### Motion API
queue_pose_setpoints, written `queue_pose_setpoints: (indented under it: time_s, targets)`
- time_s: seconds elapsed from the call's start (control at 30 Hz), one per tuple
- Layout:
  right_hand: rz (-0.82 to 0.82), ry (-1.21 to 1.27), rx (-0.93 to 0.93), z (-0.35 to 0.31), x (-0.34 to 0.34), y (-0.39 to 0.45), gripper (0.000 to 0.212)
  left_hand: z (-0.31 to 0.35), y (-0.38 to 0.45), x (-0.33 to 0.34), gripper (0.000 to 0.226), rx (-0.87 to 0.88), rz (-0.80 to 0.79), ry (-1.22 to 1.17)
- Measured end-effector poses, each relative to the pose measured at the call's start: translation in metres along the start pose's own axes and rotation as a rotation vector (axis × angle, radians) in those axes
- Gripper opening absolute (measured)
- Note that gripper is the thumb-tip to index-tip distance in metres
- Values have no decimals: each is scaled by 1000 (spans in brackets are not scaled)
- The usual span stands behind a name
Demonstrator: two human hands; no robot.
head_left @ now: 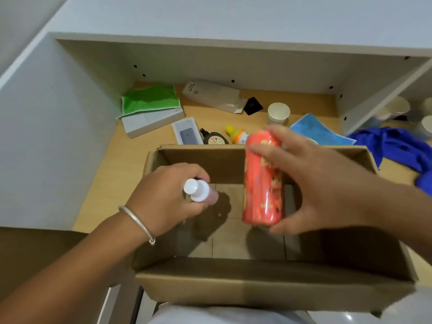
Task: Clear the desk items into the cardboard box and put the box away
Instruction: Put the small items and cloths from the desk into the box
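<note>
- Cardboard walls of the open box point(201, 157) surround both hands, which hang over its bare floor; the box sits on the desk point(131, 157) against the person's lap.
- Right hand point(311, 183) grasps a red can point(263, 181), thumb on its near side and fingers wrapped round the far side; the can stands roughly upright, tilted a little, its base above the box floor.
- Left hand point(168, 195) is clenched round a small pink bottle point(202, 191) with a white cap, cap pointing toward the camera, above the left part of the floor.
- The step in hand looks like setting both items down inside. To do it well, lower each until its base meets the cardboard before loosening the fingers, and keep the two well apart so they do not knock.
- Laying the can on its side might suit better, since an upright can could topple when the box is carried.
- Beyond the right hand, past the far wall, a yellow-capped bottle point(238, 135), a dark round bottle point(214, 137), a paper cup point(278, 113) and a blue cloth point(320, 132) wait on the desk.
- Beyond the left hand lie a phone in a tray point(187, 132), a white flat box point(152, 121) and a green cloth point(149, 99), so much of the clearing remains.
</note>
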State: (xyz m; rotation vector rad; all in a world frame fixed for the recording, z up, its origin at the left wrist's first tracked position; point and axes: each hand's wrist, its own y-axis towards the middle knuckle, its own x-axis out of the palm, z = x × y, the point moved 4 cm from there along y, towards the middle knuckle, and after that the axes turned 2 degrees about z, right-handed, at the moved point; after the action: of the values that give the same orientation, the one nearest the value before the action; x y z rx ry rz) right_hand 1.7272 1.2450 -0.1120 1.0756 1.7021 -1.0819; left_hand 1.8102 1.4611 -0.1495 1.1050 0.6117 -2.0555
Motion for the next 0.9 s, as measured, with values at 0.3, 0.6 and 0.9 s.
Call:
queue_pose_setpoints:
  time_s: [0.3, 0.6, 0.9]
  targets:
    - [-221, -44, -65, -2, 97, 43, 116, -20, 35, 48, 19, -188, -191, 443]
    - [-249, -115, -74, -24, 140, 88, 115, -40, 43, 60, 20, -221, -281, 461]
    - [14, 89, -33, -54, 76, 90, 70, -26, 9, -24, 33, 31, 108, 348]
